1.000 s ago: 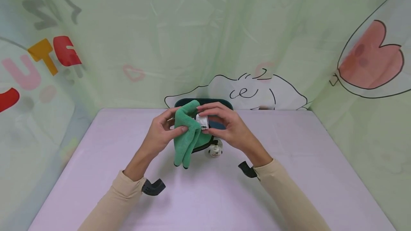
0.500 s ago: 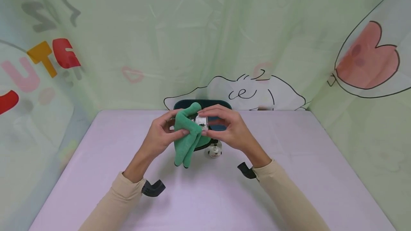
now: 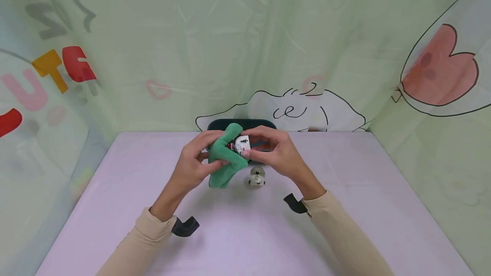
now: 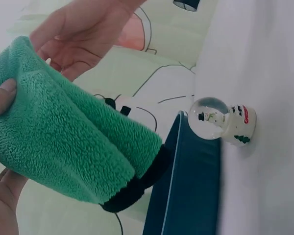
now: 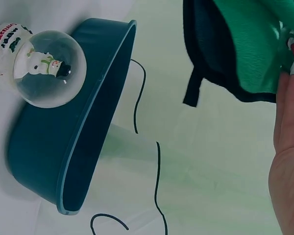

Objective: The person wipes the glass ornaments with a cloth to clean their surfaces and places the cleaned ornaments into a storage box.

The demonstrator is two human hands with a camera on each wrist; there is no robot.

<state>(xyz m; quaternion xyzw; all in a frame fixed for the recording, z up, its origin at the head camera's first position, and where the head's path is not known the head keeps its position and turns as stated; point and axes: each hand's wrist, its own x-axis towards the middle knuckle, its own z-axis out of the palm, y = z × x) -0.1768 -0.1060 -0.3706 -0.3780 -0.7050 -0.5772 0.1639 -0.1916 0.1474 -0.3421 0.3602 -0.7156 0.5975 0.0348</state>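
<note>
Mid-frame: left hand [image 3: 194, 156] gripping green plush cloth [image 3: 222, 177] partly round small white tree-printed ornament [image 3: 242, 143], right hand [image 3: 277, 150] pinching its exposed end; wiping step, seemingly; next move likely calls for turning ornament

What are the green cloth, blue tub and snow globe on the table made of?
Green cloth: soft-looking fabric, perhaps microfiber; fuzzy pile shows.
Blue tub: probably plastic; smooth, evenly coloured, thin-walled.
Snow globe: shiny, glass or clear plastic around the snowman, which shows through.
</note>
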